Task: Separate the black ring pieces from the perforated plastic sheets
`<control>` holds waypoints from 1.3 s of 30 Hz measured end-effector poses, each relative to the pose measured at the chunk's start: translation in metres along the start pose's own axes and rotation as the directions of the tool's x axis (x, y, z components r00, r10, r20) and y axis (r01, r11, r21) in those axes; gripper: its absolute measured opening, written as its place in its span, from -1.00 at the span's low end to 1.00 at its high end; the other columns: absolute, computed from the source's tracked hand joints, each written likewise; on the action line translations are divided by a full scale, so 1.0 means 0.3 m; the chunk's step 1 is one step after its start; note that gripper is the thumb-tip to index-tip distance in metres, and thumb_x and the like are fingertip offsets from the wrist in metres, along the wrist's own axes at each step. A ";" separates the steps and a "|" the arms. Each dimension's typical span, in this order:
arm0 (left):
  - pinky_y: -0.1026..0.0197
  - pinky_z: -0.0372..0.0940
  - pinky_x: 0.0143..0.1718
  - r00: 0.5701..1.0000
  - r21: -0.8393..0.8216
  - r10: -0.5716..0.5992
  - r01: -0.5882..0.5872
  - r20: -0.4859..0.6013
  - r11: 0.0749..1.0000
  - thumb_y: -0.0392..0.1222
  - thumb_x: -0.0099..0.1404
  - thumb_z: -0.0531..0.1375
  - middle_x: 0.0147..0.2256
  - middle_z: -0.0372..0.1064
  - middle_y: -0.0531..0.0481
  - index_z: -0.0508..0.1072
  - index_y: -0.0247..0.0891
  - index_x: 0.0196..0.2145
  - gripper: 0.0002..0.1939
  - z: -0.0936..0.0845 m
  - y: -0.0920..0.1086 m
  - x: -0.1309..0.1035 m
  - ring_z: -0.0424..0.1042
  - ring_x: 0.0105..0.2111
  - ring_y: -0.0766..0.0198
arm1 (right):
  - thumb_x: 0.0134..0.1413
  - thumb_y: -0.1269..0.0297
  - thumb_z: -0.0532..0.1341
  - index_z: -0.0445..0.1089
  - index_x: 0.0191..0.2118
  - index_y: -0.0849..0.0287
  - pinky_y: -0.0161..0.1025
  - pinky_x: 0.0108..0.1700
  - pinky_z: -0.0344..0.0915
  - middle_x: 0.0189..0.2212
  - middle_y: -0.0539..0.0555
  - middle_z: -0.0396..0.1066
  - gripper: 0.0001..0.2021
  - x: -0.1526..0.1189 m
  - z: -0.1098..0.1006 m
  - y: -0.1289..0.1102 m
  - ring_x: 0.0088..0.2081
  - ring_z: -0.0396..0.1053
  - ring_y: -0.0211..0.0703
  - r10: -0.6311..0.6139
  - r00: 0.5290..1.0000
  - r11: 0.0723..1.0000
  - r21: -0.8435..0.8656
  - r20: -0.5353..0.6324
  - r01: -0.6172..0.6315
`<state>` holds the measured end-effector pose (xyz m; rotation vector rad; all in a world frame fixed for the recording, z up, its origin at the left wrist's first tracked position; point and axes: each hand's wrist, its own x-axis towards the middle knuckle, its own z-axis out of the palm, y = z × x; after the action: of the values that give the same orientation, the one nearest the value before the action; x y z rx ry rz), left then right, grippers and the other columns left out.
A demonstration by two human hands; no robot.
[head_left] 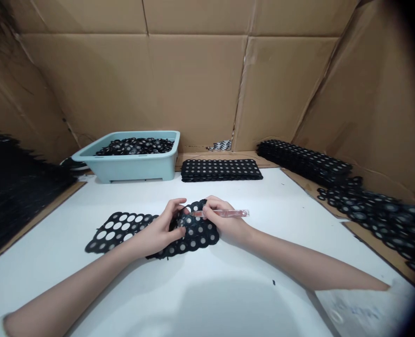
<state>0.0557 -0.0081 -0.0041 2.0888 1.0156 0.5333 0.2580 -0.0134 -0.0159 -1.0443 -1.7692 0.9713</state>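
Black sheet in left hand; right hand grips slim tool

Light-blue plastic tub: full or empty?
Looks nearly full: black round pieces with pale centres are heaped close to the rim of the light-blue plastic tub.

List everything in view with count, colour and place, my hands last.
Tabletop: one, white, below
Cardboard walls: several, brown, back and sides
Tub: one, light blue, left rear
Round pieces: many, black, in tub
Middle stack: one, black, centre rear
Right stack: one, black, right rear
Loose pile: one, black, right
Dark mass: one, black, far left
Zigzag patch: one, grey-white, wall's foot
Scraps: few, black, on tabletop
Holed sheet: at least one, black, centre
Pen-like tool: one, clear and reddish, centre
Sleeves: two, pale, lower corners
Left hand: one, bare, on sheet
Right hand: one, bare, holding tool
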 end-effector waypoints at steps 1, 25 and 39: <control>0.05 0.01 0.07 1.000 0.010 0.001 -0.001 0.007 1.000 -0.24 0.18 0.00 0.01 0.08 -0.10 -0.11 -0.12 0.07 -0.48 -0.005 0.002 -0.002 0.07 0.07 0.22 | 0.08 0.25 -0.04 0.10 -0.56 0.19 -0.31 -0.32 0.10 -0.45 -0.03 0.15 -0.76 0.002 0.000 0.001 -0.39 0.17 -0.28 -0.002 1.000 1.000 -0.012 -0.017 0.001; 0.21 0.19 -0.26 0.969 0.149 -0.063 0.101 -0.240 0.984 -0.08 0.15 0.04 -0.37 0.19 0.05 0.21 -0.19 -0.11 -0.66 0.034 0.003 0.017 0.26 -0.35 0.28 | 0.10 0.26 -0.04 0.26 -0.40 0.19 -0.28 -0.27 0.15 -0.34 0.03 0.28 -0.80 -0.005 -0.005 0.006 -0.29 0.24 -0.23 -0.001 0.999 1.000 0.016 0.042 0.000; 0.23 0.12 -0.28 0.969 0.079 -0.159 0.176 -0.189 0.981 -0.08 0.04 0.11 -0.41 0.26 0.05 0.27 -0.25 -0.43 -0.81 0.021 0.014 0.027 0.25 -0.33 0.22 | 0.11 0.40 -0.07 0.05 -0.52 0.18 -0.31 -0.32 0.16 -0.40 0.01 0.13 -0.81 -0.032 0.008 -0.004 -0.38 0.16 -0.31 -0.274 0.953 0.932 -0.209 0.133 0.297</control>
<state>0.0666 -0.0061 -0.0046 2.0401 1.3336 0.6082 0.2584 -0.0229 -0.0183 -0.8525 -2.0859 0.6621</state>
